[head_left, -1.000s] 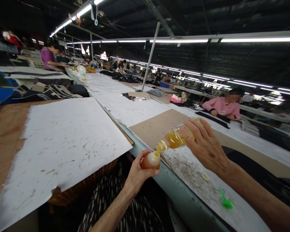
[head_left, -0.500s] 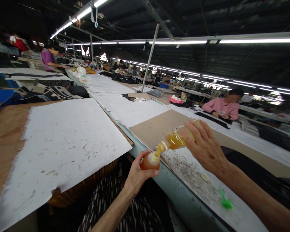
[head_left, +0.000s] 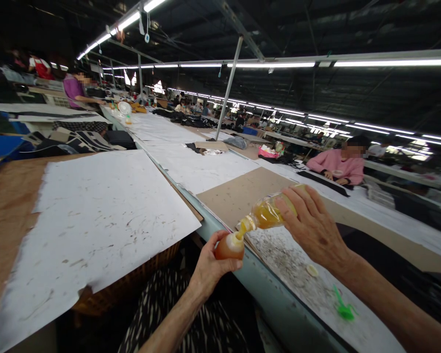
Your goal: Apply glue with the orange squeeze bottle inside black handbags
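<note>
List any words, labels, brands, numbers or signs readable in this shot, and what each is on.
Readable text: none.
Larger bottle in the right hand: no lettering can be made out.
Small bottle in the left hand: none visible.
Pink sweater: a pale mark on the front, too small and blurred to read.
White paper: dark marks, no legible letters or numbers.

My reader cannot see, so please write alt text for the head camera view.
The right hand pours yellow liquid from a clear bottle into an orange-tinted bottle held in the left hand. A green spouted piece lies on the smudged white sheet nearby.
</note>
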A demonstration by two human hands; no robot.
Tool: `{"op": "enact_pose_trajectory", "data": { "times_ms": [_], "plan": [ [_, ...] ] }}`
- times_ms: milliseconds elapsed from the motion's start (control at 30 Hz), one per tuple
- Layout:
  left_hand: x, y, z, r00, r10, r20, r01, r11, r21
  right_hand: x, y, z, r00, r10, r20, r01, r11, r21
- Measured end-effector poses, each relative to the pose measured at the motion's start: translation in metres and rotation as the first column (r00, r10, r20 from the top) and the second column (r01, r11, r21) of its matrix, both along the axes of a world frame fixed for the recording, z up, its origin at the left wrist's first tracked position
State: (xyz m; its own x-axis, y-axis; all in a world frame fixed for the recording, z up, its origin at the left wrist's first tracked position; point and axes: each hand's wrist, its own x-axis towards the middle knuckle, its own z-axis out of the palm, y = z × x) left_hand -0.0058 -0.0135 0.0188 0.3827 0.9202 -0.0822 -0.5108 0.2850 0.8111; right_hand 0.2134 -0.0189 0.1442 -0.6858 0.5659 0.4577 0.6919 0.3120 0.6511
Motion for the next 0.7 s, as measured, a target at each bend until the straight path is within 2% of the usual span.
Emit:
{"op": "enact_pose_trajectory", "data": {
  "times_ms": [700],
  "plan": [
    [0.000,-0.002,0.002,1.000,-0.013,0.002,0.013,0.999,0.029,0.003,-0.004,-0.016,0.994,-0.097,-0.057,0.096,0.995,-0.027]
  ]
}}
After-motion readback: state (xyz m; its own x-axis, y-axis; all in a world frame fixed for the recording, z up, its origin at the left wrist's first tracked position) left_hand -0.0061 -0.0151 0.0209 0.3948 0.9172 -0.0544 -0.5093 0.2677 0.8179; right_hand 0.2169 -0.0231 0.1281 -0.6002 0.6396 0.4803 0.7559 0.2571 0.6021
